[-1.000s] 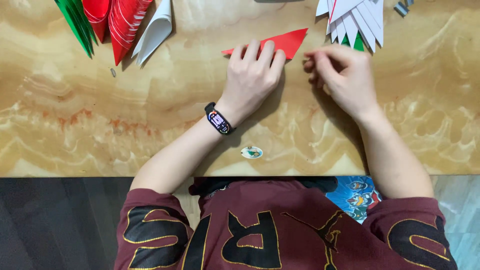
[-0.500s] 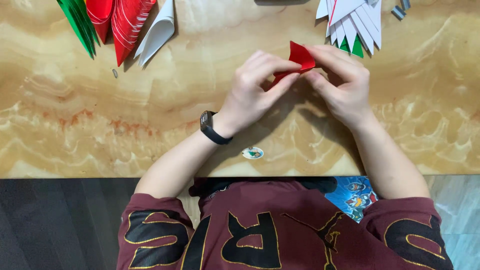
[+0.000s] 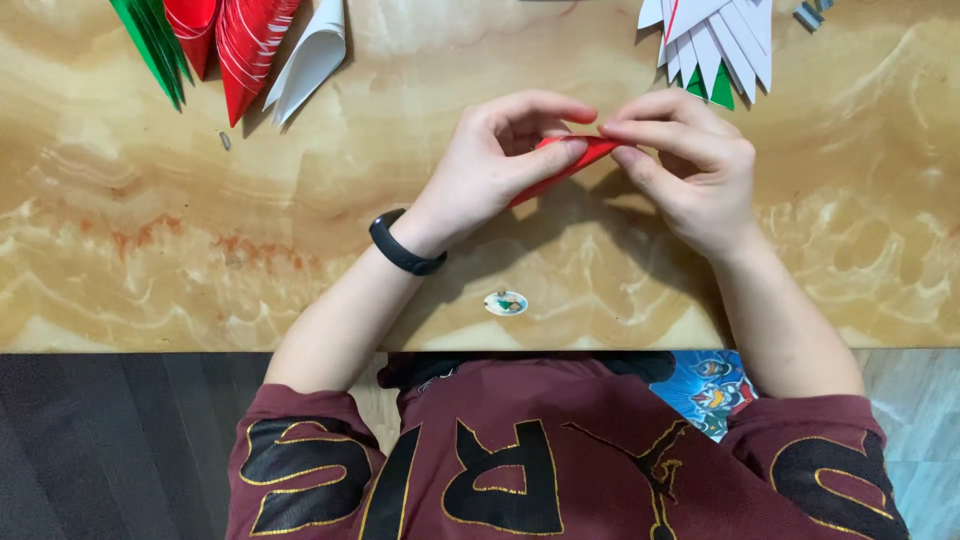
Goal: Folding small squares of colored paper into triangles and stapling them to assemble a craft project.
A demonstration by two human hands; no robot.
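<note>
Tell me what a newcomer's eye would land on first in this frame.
First, the folded red paper pinched between the left hand and the right hand, lifted above the middle of the marbled tan table. Next, the bright piles at the far edge: red, green and white folded cones at top left, and a fan of white paper points at top right. A black wristband sits on the left wrist.

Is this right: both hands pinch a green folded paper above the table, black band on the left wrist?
Not quite. The head view shows the folded paper is red, not green. The rest holds: the left hand and right hand both pinch it above the table, and the black band sits on the left wrist.
</note>
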